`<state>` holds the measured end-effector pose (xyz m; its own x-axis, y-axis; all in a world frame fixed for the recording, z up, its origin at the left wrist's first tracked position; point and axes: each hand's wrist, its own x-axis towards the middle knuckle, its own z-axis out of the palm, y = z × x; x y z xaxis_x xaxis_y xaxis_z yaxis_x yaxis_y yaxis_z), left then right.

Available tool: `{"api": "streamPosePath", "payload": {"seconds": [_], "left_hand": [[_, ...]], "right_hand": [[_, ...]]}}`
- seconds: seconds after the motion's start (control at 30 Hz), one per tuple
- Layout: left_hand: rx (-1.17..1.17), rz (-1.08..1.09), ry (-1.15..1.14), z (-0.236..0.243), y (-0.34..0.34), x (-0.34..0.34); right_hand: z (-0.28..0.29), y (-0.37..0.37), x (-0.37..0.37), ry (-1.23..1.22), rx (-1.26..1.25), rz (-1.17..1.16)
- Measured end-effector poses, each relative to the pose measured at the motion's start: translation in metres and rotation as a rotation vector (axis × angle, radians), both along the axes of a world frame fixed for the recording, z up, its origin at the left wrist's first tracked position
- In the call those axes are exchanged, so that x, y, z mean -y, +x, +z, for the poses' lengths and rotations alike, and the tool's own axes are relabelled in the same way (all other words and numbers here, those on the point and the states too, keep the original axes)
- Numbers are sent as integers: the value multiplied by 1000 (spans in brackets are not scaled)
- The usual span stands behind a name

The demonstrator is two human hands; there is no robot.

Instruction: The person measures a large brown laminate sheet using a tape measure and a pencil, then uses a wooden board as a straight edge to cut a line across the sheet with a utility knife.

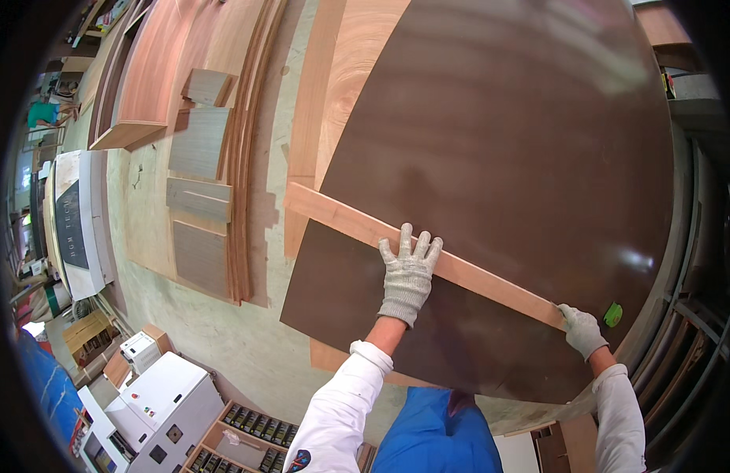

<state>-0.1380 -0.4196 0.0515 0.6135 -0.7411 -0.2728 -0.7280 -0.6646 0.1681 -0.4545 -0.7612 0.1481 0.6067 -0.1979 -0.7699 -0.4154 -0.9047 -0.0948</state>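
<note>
A large, glossy dark brown sheet [522, 150] lies flat in front of me, and a long light wooden strip [491, 284] crosses it at a slant. The strip's far left end sticks out past the sheet's left edge. My left hand [409, 276], in a grey-white knit glove, presses on the strip near its middle with the fingers spread. Gloved the same way, my right hand [584, 331] grips the strip's near right end; its thumb side is partly hidden. Close to that hand, a small bright green object [613, 314] sits on the sheet.
Light wood boards [308, 118] lie under the sheet's left side. Further left, grey-brown panels [199, 142] rest on stacked boards. A white machine [164, 410] stands at lower left, beside a wooden compartment box [242, 441]. Metal racking [700, 315] runs along the right.
</note>
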Motion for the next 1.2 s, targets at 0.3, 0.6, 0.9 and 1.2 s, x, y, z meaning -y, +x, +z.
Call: {"api": "streamPosePath", "payload": {"seconds": [0.3,0.6,0.9,1.2], "left_hand": [[-40,27,-20,2,1,3],[17,-10,52,9,3,8],[86,31,-16,2,-19,14],[61,87,-242,24,-187,83]], "right_hand": [[0,-2,1,22,12,-11],[0,-10,5,5,44,5],[-4,-10,21,80,33,4],[7,-8,47,117,-50,20]]}}
